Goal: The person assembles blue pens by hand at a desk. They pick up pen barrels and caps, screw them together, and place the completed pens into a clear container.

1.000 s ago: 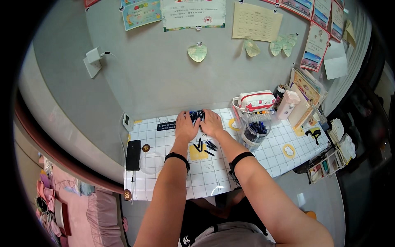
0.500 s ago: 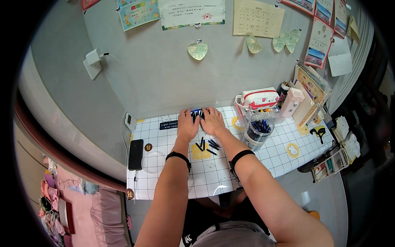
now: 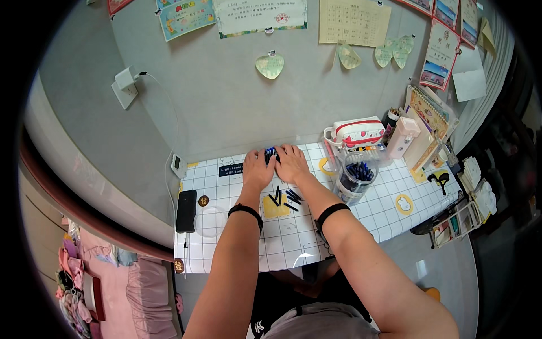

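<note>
Drawn in slightly since a second ago, my left hand (image 3: 258, 171) and right hand (image 3: 293, 164) cover the pile of short dark sticks (image 3: 272, 152) beneath slightly parted fingers, whose hold I cannot tell from here, each stick probably light, stiff, slippery, best pinched mid-length.

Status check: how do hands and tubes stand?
Left hand, right hand flanking dark tubes. Loose tubes on the near side. Jar off right, apart from both.

A grey wall (image 3: 214, 107) hung with papers (image 3: 354, 21) rose behind the white gridded table (image 3: 370, 220); I saw pink bedding (image 3: 116, 282) at left, a pleated curtain (image 3: 498, 85) at right, and a bright glint (image 3: 421, 268) on the floor (image 3: 392, 264).
</note>
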Motion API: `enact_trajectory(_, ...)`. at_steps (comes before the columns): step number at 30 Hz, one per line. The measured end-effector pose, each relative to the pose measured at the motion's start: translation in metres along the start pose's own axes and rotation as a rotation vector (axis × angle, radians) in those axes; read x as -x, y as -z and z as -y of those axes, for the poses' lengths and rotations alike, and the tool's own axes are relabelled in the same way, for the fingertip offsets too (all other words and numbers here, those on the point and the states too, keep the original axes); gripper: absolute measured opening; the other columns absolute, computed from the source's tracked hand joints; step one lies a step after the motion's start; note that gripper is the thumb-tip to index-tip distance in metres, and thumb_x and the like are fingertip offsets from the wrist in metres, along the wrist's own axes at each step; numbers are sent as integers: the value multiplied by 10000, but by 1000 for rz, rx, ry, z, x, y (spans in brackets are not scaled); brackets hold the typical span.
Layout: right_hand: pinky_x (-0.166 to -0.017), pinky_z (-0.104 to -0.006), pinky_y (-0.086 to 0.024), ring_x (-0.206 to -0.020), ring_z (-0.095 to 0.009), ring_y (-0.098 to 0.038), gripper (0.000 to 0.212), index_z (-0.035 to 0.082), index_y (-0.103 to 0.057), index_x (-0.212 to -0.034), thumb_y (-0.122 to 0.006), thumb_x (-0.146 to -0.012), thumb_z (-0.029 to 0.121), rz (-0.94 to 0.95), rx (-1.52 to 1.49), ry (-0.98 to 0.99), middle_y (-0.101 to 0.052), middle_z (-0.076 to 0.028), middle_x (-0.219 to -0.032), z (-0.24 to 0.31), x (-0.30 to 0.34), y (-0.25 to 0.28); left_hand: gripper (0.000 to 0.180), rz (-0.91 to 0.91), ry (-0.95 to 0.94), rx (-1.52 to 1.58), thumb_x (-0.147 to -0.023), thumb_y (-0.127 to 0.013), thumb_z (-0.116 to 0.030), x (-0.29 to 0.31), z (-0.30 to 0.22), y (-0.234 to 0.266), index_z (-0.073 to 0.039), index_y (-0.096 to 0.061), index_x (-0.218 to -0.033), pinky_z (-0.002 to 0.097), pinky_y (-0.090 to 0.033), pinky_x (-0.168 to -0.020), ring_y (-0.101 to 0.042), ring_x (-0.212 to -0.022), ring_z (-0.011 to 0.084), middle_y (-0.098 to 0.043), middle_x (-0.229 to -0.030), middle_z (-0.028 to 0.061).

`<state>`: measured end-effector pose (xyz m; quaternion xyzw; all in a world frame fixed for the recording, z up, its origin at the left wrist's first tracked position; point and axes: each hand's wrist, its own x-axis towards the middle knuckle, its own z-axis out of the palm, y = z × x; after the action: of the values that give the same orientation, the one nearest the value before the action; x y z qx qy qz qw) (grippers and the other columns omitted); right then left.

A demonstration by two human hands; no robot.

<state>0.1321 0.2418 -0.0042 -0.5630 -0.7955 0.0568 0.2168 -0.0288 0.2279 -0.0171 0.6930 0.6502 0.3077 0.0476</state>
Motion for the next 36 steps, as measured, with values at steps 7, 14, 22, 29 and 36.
enact_trajectory(7, -1346, -501, -286, -1559, -278, -457, 543, 130, -576, -1591, -570, -1094, 348, -32, -6, 79, -527, -83, -1640, -6, 1, -5, 489, 119, -52, 34, -1134, -539, -416, 0, -1, 6, -135, -613, -1526, 506, -350, -1288, -542, -1449, 347, -611, -1525, 109)
enact_trajectory(14, -1348, -555, -300, -1496, -307, -544, 485, 113, -647, -1524, -550, -1090, 307, -23, -139, 166, -589, -103, -1592, -9, 4, 7, 426, 251, -155, 298, -1142, -531, -268, -2, 13, 12, -93, -633, -1516, 464, -423, -1245, -591, -1411, 410, -677, -1511, 178)
enact_trajectory(22, -1309, -436, -402, -1560, -315, -492, 506, 76, -677, -1525, -510, -1106, 303, 42, -175, 186, -553, -85, -1688, -18, 10, 6, 475, 330, -116, 516, -1138, -508, -198, 19, 2, 14, -3, -577, -1565, 423, -423, -1251, -577, -1453, 381, -626, -1556, 229)
enact_trajectory(29, -1369, -426, -317, -1640, -326, -405, 540, 30, -613, -1593, -441, -1179, 331, 189, -221, 283, -497, -146, -1747, -15, 17, 10, 454, 269, -100, 495, -1133, -546, -207, 44, 12, 11, -6, -601, -1536, 415, -440, -1224, -596, -1417, 367, -632, -1518, 208)
enact_trajectory(36, -1380, -435, -293, -1662, -346, -363, 597, 23, -608, -1590, -433, -1190, 430, 247, -255, 250, -453, -182, -1769, -20, 42, 19, 453, 340, -18, 570, -1116, -571, -232, 63, -7, 19, -23, -626, -1514, 412, -440, -1219, -600, -1407, 354, -633, -1517, 196)
